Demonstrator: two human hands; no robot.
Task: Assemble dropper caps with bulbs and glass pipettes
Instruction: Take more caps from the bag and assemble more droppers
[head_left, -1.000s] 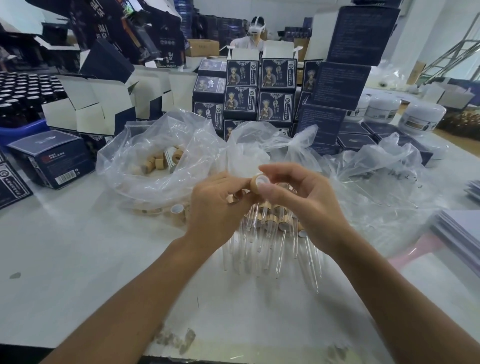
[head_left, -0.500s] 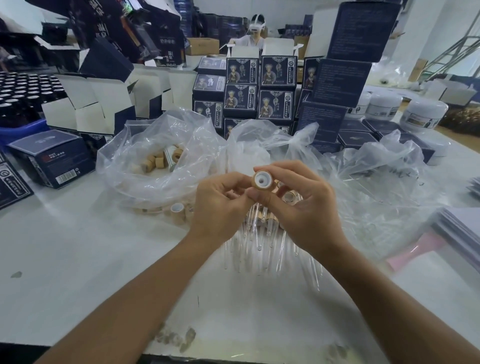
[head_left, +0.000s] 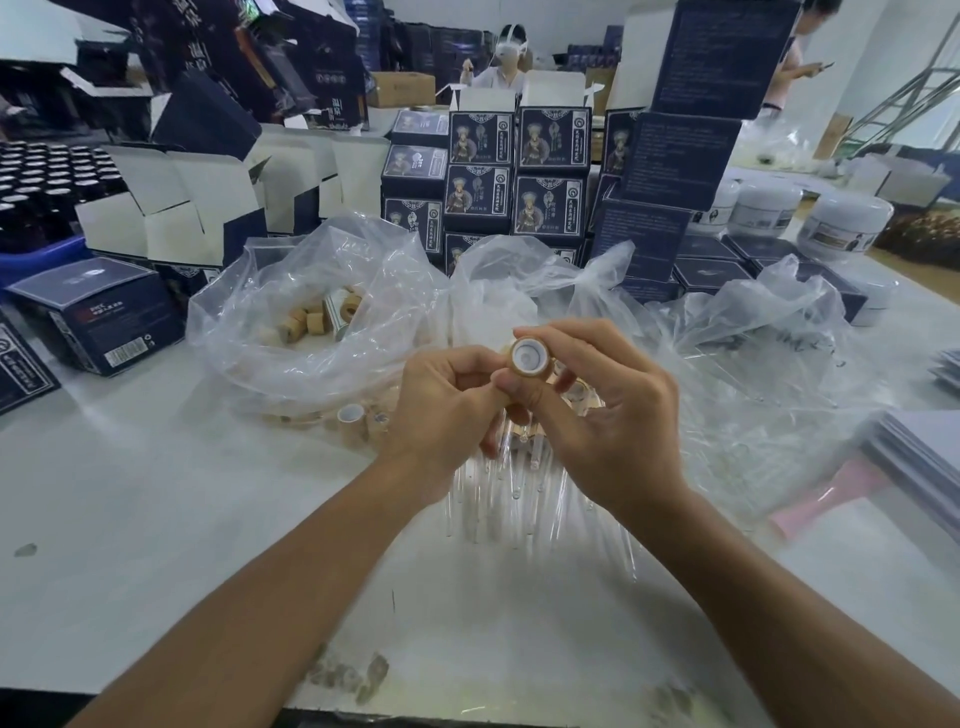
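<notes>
Right hand (head_left: 597, 410) pinches cap (head_left: 529, 356), open end toward camera; left hand (head_left: 441, 402) curled against it, contents hidden; bulb-fitting step likely; next needs pipette (head_left: 511, 499) from pile

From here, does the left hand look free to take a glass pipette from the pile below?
Probably not yet: the left hand is curled beside the cap the right hand pinches. The pipettes lie uncovered just beneath.

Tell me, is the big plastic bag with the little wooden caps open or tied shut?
Open. The plastic bag gapes wide at the top, its rim spread out, so the wooden caps lying inside show plainly.
</notes>
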